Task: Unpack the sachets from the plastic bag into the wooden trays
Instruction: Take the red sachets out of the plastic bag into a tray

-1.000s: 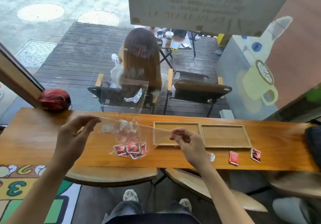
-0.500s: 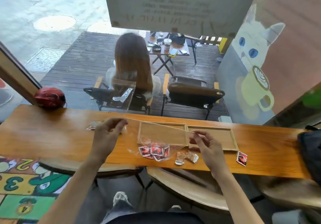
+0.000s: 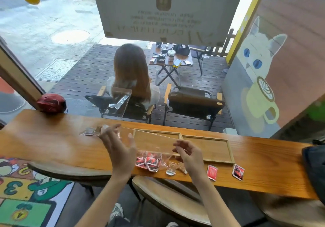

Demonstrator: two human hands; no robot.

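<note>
Limp, light plastic bag: your right hand pinches its rim, left hand released; grip both rim corners.

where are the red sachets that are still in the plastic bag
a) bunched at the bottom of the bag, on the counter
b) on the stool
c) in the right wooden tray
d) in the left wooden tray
a: the red sachets sit bunched in the bottom of the clear plastic bag, which rests on the wooden counter in front of the left wooden tray; both trays hold none.
</note>
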